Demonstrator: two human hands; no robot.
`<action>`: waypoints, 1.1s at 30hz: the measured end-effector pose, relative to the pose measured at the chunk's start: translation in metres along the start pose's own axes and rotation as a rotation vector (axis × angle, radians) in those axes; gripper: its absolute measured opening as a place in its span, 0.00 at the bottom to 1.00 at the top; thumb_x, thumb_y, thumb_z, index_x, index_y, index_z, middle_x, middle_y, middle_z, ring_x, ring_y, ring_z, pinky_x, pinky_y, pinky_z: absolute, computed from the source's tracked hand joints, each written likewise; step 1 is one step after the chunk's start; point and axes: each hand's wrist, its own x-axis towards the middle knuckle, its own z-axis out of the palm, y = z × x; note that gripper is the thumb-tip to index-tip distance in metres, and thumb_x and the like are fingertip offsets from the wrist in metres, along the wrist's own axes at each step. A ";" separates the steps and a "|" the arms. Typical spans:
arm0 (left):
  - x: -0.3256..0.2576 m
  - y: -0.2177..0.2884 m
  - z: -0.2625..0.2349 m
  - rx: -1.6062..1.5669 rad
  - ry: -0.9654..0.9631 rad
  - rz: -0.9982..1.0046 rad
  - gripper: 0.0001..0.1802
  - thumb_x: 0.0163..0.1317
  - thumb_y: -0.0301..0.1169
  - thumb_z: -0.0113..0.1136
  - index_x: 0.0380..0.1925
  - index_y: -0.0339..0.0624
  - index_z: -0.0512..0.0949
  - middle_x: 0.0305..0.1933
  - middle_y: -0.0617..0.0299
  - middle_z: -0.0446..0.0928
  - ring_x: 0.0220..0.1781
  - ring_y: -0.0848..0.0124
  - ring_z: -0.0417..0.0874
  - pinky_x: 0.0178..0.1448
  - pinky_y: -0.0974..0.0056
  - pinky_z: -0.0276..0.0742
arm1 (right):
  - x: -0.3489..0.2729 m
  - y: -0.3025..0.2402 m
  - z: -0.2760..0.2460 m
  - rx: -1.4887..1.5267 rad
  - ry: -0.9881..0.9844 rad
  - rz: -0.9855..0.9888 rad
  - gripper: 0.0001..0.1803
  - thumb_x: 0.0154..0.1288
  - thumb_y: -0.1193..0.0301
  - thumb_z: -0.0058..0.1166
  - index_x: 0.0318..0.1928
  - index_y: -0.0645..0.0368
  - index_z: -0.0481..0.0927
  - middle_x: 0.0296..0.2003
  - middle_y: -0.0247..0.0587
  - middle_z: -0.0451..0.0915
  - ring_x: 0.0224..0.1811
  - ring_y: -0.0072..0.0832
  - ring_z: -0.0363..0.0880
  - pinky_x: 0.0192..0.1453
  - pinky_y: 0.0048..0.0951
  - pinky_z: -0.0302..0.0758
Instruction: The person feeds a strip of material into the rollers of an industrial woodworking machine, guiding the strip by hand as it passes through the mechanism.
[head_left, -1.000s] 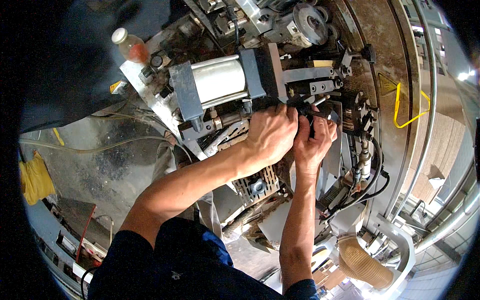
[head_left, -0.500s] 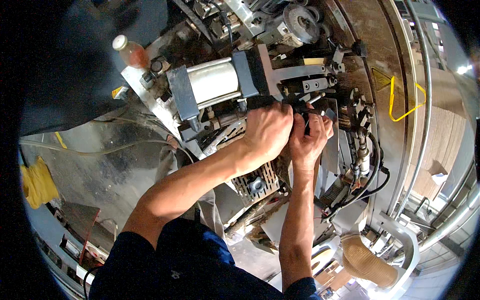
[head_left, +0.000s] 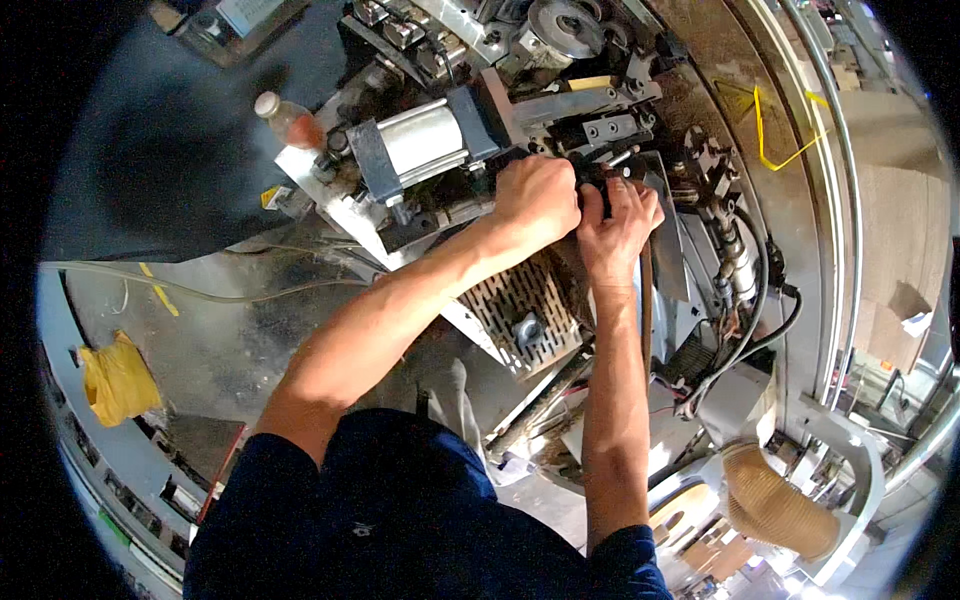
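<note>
At upper centre of frame: dark machine part (head_left: 594,174), likely stiff, best held by its edges; left hand (head_left: 538,200), right hand (head_left: 617,226) curled there, pinch impossible to tell.

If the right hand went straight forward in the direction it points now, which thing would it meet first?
Probably the small shiny metal rod just ahead of the right hand; whether it lies higher or lower than the hand is unclear from this single view.
</note>
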 end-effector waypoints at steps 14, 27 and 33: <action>-0.038 -0.001 0.000 0.119 0.091 0.083 0.16 0.67 0.37 0.61 0.46 0.34 0.79 0.35 0.44 0.83 0.35 0.46 0.87 0.38 0.46 0.83 | -0.003 0.002 0.000 -0.048 -0.001 0.023 0.17 0.67 0.62 0.60 0.49 0.59 0.85 0.44 0.43 0.86 0.53 0.45 0.76 0.63 0.50 0.64; -0.227 -0.121 -0.007 -0.185 0.012 0.114 0.10 0.69 0.35 0.60 0.45 0.44 0.82 0.38 0.52 0.83 0.34 0.54 0.86 0.36 0.54 0.83 | -0.037 0.021 -0.037 -0.023 0.089 -0.028 0.20 0.68 0.71 0.61 0.59 0.61 0.81 0.56 0.49 0.81 0.57 0.50 0.77 0.63 0.47 0.71; -0.224 -0.186 -0.012 -0.159 0.073 -0.031 0.12 0.68 0.36 0.63 0.48 0.44 0.85 0.35 0.50 0.86 0.32 0.54 0.87 0.38 0.55 0.84 | -0.070 0.056 -0.064 -0.222 0.143 -0.031 0.20 0.70 0.67 0.60 0.60 0.58 0.80 0.55 0.51 0.81 0.56 0.50 0.78 0.60 0.48 0.73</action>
